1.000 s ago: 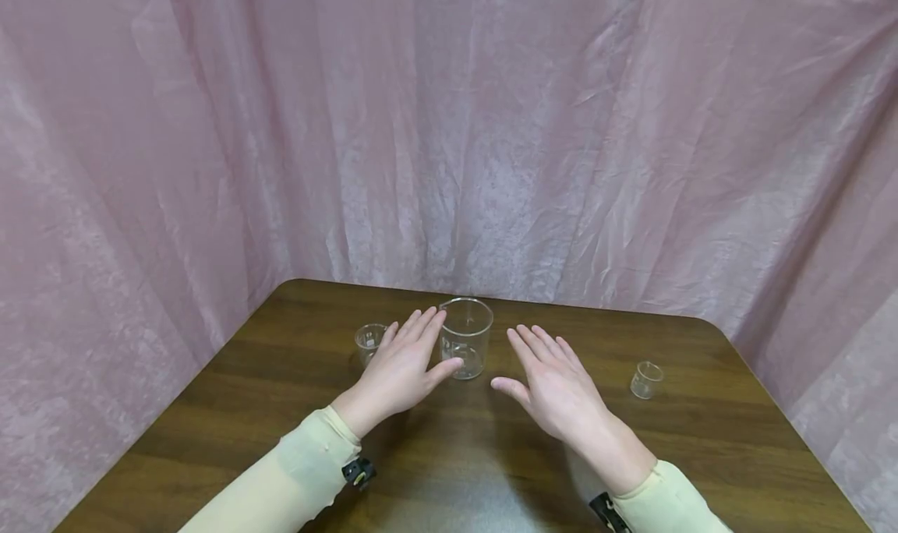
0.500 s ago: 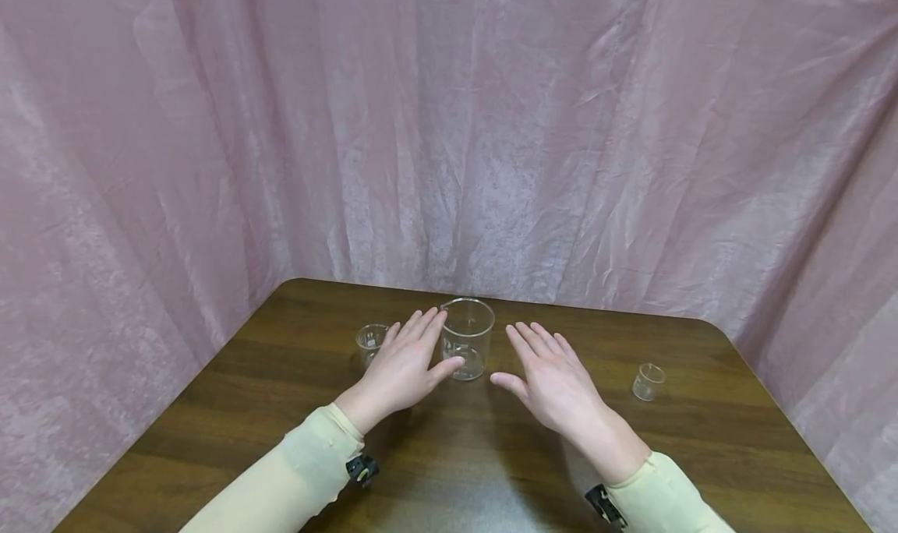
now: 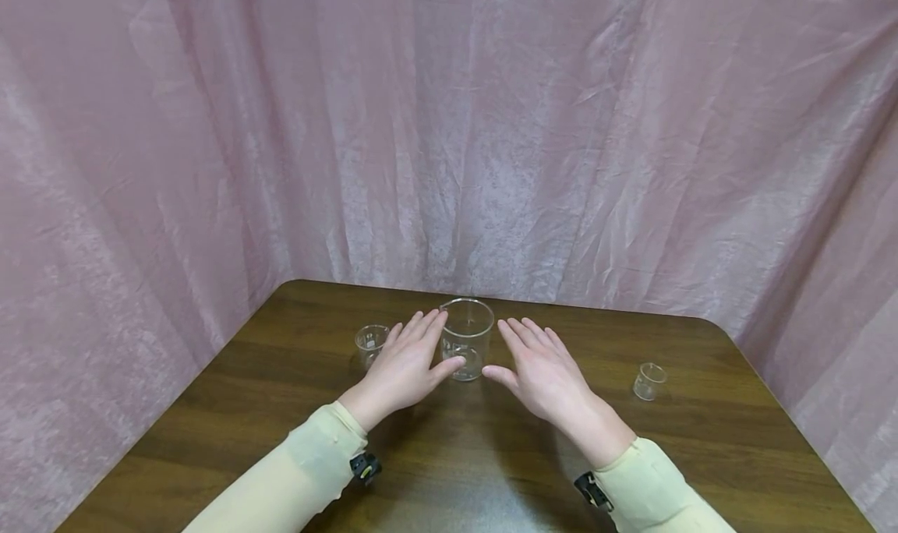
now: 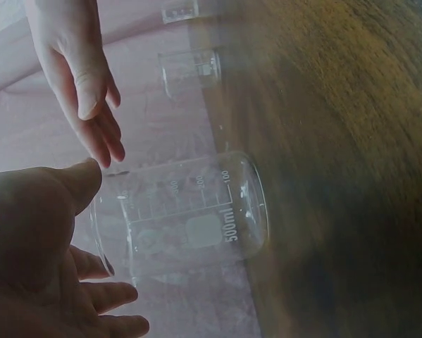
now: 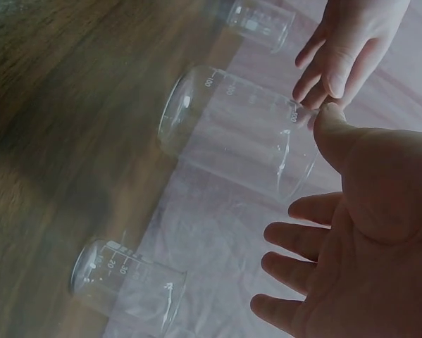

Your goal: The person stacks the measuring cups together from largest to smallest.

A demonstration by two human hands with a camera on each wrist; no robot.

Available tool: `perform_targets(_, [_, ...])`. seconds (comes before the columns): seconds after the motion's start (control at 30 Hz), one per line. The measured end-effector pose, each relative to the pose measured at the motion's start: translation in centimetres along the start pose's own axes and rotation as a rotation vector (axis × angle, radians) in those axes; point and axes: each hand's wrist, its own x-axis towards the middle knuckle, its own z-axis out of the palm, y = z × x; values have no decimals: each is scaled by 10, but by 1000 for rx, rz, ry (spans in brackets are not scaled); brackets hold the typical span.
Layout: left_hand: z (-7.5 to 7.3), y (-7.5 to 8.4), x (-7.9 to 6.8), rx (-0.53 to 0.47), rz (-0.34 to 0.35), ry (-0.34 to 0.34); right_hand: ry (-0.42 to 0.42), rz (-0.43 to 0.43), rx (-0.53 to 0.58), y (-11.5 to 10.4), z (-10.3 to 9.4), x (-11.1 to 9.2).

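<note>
A large clear glass beaker point(image 3: 468, 338), marked 500 ml in the left wrist view, stands upright on the wooden table between my hands. My left hand point(image 3: 398, 368) is at its left with fingers extended, fingertips overlapping the rim's left edge in the head view. On the other side my right hand point(image 3: 543, 371) hovers palm inward, fingers straight and thumb pointing toward the glass. Neither hand grips anything. Behind my left hand a smaller beaker point(image 3: 370, 340) is partly hidden. In the right wrist view, a small graduated beaker point(image 5: 126, 289) stands below the large one.
Farther right on the brown table point(image 3: 701, 455) stands a tiny beaker point(image 3: 648, 381). Two small beakers, one a squat beaker point(image 4: 189, 72), show beyond the large one in the left wrist view. A pink curtain point(image 3: 449, 128) hangs behind the table.
My right hand has moved a little left and forward, closer to the large beaker. The left hand has stayed almost still, and the beakers have not moved.
</note>
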Motion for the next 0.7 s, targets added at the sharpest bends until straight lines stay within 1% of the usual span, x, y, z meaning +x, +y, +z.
perform_targets(0.1, [1,0,1,-2,4,5,-10,2,4,0,2,3])
perform_targets(0.47, [2,0,2,-29,3,19,-6,-5,7,-1,5,12])
perform_targets(0.7, [1,0,2,-37,2,9,-22,-7,18,-2,5,15])
